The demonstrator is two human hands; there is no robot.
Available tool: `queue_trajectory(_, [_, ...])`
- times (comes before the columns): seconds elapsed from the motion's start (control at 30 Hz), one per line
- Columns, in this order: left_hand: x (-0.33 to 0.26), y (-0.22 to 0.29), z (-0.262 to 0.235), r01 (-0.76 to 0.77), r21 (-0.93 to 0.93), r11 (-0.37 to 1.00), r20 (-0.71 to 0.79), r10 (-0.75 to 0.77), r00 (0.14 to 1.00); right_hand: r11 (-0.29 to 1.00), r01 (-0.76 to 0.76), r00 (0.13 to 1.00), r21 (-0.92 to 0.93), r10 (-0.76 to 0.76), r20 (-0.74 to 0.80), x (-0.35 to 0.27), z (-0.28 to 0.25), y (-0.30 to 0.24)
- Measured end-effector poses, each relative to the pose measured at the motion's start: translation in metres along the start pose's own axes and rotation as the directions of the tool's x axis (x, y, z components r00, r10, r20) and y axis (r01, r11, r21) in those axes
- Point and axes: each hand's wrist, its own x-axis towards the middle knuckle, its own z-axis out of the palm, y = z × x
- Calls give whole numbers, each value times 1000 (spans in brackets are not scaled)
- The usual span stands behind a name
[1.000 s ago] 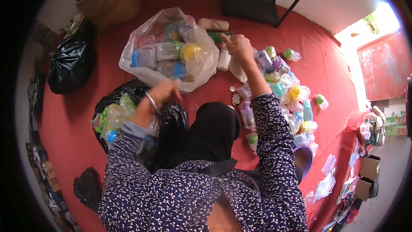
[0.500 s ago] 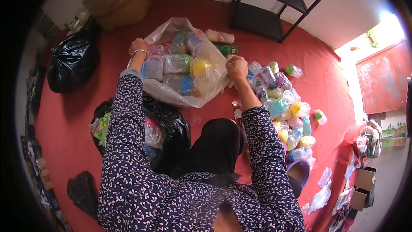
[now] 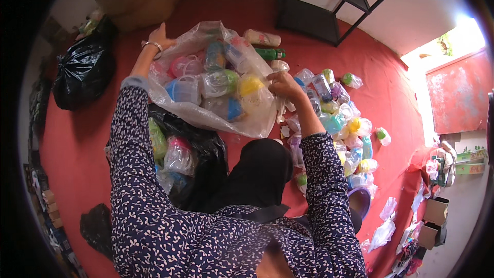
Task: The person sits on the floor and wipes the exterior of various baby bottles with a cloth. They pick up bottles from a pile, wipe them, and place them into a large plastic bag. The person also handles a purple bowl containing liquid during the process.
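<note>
A large translucent plastic bag [image 3: 198,111] lies spread in front of me, full of plastic bottles and containers, some blue, pink, green and yellow. At its far left rim is my left hand [image 3: 158,39], a bracelet on the wrist and the fingers apart. My right hand [image 3: 284,85] is at the bag's right edge, its fingers bent and closed on the plastic. Close to my left forearm, an open black plastic bag [image 3: 212,146] holds more bottles, among them a clear container [image 3: 178,160].
A heap of plastic bottles [image 3: 355,141] lies to the right, beside a purple basin [image 3: 362,202]. At the left sits a tied black bag [image 3: 82,80], with a brown sack [image 3: 136,2] behind it. A black shelf [image 3: 309,20] stands at the far wall. Red cloth covers the floor.
My left hand has moved left and farther away, and its fist has opened. The right hand has shifted slightly nearer. The translucent bag now lies wider and flatter, showing more bottles.
</note>
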Motion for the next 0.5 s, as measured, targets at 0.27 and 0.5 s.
queue_trajectory(0.27, [39, 24, 63, 190, 94, 977, 99, -199, 975, 977, -111, 983, -184, 81, -163, -22, 6, -7])
queue_trajectory(0.5, [22, 65, -11, -142, 73, 987, -355, 159, 921, 878, -251, 844, 408, 405, -352, -19, 18, 20])
